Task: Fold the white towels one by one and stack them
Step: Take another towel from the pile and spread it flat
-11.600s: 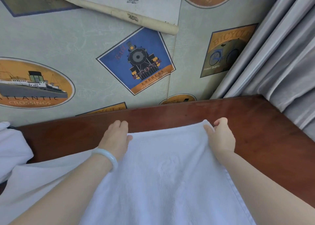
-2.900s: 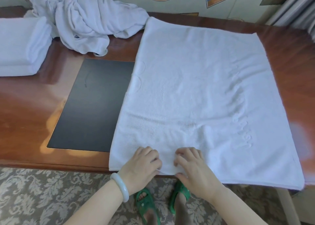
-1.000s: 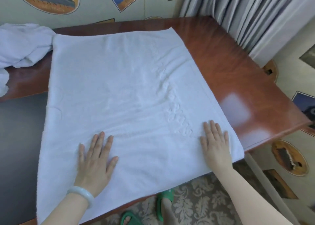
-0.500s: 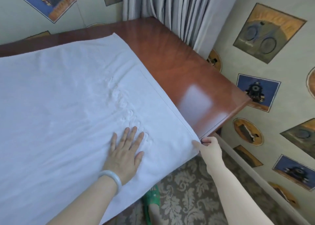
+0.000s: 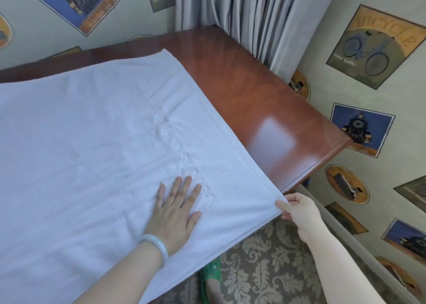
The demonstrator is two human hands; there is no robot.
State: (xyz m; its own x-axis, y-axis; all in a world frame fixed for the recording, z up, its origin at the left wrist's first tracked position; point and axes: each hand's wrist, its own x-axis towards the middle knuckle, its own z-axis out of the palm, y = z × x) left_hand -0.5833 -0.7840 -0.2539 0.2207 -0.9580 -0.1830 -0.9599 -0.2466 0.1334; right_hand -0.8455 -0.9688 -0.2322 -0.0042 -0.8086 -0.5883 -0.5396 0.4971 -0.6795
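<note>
Towel count is one: a white towel (image 5: 92, 142) spread flat on the wooden desk (image 5: 253, 100). It stretches off the view's left side. Its hemmed right edge runs diagonally from the far wall to the near corner, which overhangs the desk front. Two hands: the left hand (image 5: 176, 211) lies flat, fingers spread, pressing the cloth; the right hand (image 5: 299, 211) pinches that near corner.

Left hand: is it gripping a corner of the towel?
No, the left hand lies flat, fingers straight, on the towel; the right hand pinches its corner.
</note>
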